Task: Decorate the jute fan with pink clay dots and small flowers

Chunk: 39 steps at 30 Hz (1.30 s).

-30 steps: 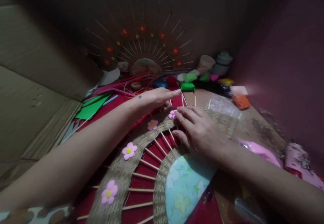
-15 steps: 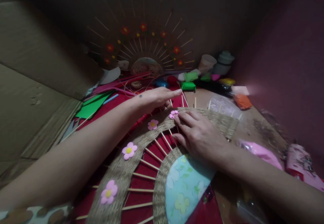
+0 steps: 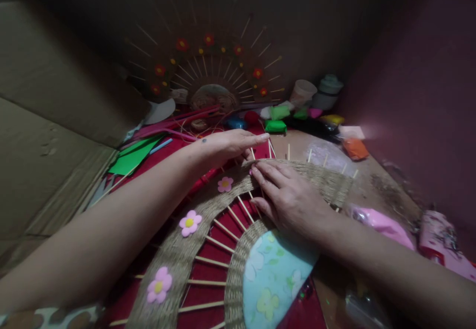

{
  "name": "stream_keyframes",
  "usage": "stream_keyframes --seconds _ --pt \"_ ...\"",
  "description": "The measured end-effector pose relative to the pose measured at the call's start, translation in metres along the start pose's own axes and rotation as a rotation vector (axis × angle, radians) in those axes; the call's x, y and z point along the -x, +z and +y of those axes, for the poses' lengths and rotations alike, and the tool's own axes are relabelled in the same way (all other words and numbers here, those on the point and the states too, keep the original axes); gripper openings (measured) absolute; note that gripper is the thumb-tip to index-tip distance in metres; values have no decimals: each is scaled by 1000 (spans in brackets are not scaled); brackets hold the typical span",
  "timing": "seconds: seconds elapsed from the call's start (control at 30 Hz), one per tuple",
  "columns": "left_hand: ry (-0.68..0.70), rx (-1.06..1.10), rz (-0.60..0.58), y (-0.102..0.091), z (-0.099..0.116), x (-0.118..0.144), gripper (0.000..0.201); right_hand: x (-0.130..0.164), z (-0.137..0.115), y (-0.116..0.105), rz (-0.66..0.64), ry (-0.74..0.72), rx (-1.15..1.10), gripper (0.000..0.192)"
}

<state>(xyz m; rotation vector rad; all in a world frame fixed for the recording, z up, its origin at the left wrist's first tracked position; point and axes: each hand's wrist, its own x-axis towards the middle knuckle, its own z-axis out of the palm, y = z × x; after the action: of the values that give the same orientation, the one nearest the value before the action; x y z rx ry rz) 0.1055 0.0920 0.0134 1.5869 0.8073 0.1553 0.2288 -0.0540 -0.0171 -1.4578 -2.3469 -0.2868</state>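
Observation:
A half-round piece of woven natural-fibre bands [image 3: 208, 205] joined by thin sticks lies before me, with a light-blue floral cloth half-circle [image 3: 266, 279] at its centre. Pink flowers with yellow centres, such as this flower [image 3: 190, 223], sit along the outer band. My right hand [image 3: 293, 195] rests on the band, its fingertips over another pink flower [image 3: 251, 171] that is mostly covered; its thumb lies lower, by the sticks. At the band's far edge is my left hand [image 3: 238, 143], one digit stretched out and the others bent down, partly hidden.
A similar fan-shaped piece with red flowers [image 3: 208, 39] stands against the dark back wall. Clay packets [image 3: 275, 127], a plastic cup [image 3: 303, 92] and a lidded jar [image 3: 329, 91] are behind. Green sheets [image 3: 136, 155] lie left; a pink bag [image 3: 385, 227] lies right. Cardboard [image 3: 55, 170] walls the left.
My right fingertips have shifted slightly left and now cover most of the pink flower that showed before. The left hand has hardly moved.

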Motion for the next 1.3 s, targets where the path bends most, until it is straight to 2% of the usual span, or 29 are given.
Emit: stream_keyframes --seconds 0.17,0.37,0.5,0.67,0.87,1.03,1.13,1.3 --pt "-16 44 41 0 2 1 36 3 -1 2 6 -29 -3 49" --pt "-93 138 63 -2 -5 -6 43 4 -2 1 -36 -46 -5 47" --pt "-78 143 63 -3 -7 -7 43 3 -3 -1 -26 -35 -27 47" --pt "-48 114 77 -2 -3 -4 41 2 -5 -3 62 -67 -62 46" --pt "-31 64 107 0 3 -2 40 3 -6 -2 -47 -37 -65 49" --pt "-60 15 131 3 6 1 37 3 -5 -4 -7 -52 -86 50" --pt "-27 29 108 3 4 1 37 4 -5 -6 38 -47 -76 52" --pt "-11 46 113 1 3 0 38 4 -6 -4 -22 -43 -56 56"
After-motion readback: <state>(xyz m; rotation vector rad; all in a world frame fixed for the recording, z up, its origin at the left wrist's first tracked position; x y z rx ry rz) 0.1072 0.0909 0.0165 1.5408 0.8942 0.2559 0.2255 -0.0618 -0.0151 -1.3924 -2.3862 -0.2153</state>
